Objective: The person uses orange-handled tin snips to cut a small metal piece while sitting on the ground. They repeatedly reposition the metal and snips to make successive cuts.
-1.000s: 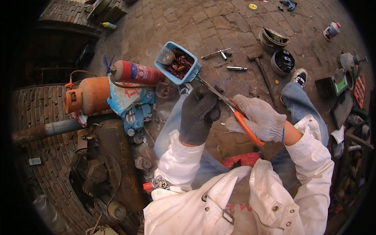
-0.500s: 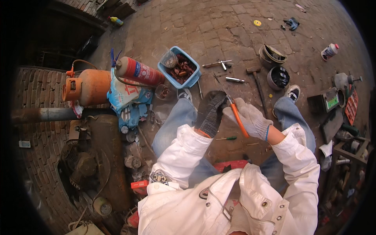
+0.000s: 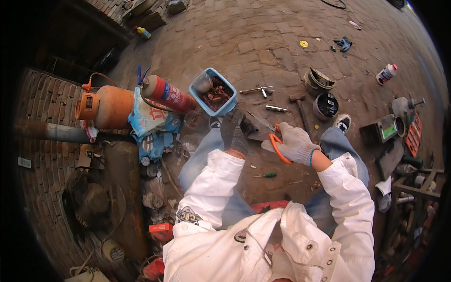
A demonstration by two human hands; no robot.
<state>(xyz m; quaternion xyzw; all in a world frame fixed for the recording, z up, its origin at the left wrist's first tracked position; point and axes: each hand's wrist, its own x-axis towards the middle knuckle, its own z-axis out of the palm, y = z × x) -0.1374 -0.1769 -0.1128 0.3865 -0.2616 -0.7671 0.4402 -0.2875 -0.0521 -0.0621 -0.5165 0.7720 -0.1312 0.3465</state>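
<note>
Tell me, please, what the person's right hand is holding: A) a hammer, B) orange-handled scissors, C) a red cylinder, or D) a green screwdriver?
B: the gloved right hand grips the orange-handled scissors, while the hammer, green screwdriver and red cylinder all lie on the paving.

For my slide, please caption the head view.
Gloved hands, left and right, work orange-handled scissors on a dark sheet.

- right hand (image 3: pixel 295 143): pale knit cloth glove, matt
- left hand (image 3: pixel 233 132): dark glove, matt, rubbery-looking
- scissors (image 3: pixel 276 141): glossy orange plastic handles, dull grey metal blades
- blue tub (image 3: pixel 213 91) at 12 o'clock of the hands: smooth plastic
- red cylinder (image 3: pixel 168 94): painted metal, slight sheen
- paving (image 3: pixel 263 37): rough brick
</note>
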